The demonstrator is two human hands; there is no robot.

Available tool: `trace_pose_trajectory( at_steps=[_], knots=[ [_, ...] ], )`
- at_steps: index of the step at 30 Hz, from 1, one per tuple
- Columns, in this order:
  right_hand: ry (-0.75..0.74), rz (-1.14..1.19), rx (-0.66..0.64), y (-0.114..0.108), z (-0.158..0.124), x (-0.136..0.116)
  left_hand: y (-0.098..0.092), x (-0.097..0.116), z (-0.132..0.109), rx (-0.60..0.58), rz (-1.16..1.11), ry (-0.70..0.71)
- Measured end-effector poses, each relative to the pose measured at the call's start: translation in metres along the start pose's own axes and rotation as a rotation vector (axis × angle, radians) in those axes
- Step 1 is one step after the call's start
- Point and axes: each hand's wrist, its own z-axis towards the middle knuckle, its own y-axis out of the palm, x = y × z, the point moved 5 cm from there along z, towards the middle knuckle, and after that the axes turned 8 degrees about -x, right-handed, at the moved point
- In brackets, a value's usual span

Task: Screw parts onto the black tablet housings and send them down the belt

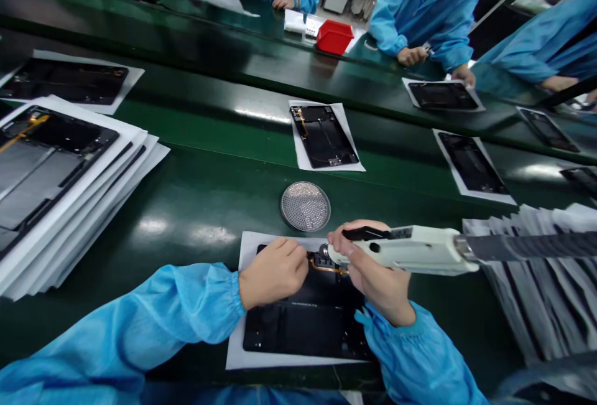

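Worktop [200,206] of dark green carries, by its near edge, a white sheet [236,343] with a flat black panel [298,330] lying on it; the left hand [275,273] rests over the panel's far edge, fingers curled in, though I can't tell from here whether they pinch anything; the right hand [380,274] is wrapped round the front end of a white power driver [429,249], its nose pointing at the left hand, above an orange ribbon [331,268] on the panel. A ribbed dark sleeve [527,246] runs from the driver's back end off to the right; beneath it, toward the worktop's right, leans a packed row of sheets [545,287]; toward the left stands a tall pile of sheets and panels [93,206]. Just past the black panel sits a round perforated dish [305,206]; beyond the worktop's far edge, on a green strip [224,134], lies another panel [324,134] on its own sheet; farther off, near a red bin [334,38], blue-sleeved co-workers [420,13] sit at the opposite bench.
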Motion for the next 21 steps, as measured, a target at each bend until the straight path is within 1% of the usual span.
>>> trace_pose_trajectory(
  at_steps=[4, 8, 14, 18, 21],
  knots=[
    [0.014, 0.022, -0.004, 0.006, 0.003, 0.004, 0.012, -0.010, 0.004, -0.112, -0.092, -0.055],
    [0.012, 0.001, 0.012, 0.006, 0.003, 0.009, 0.019, -0.015, 0.009, -0.172, -0.153, -0.041],
    [0.024, 0.012, -0.002, 0.006, 0.003, 0.014, 0.022, -0.015, 0.009, -0.164, -0.155, 0.015],
    [0.021, 0.000, 0.011, 0.006, 0.003, 0.016, 0.019, -0.010, 0.005, -0.140, -0.093, 0.066],
    [0.033, -0.015, 0.011, 0.008, 0.002, 0.017, 0.015, -0.006, 0.001, -0.139, -0.068, 0.061]
  ],
)
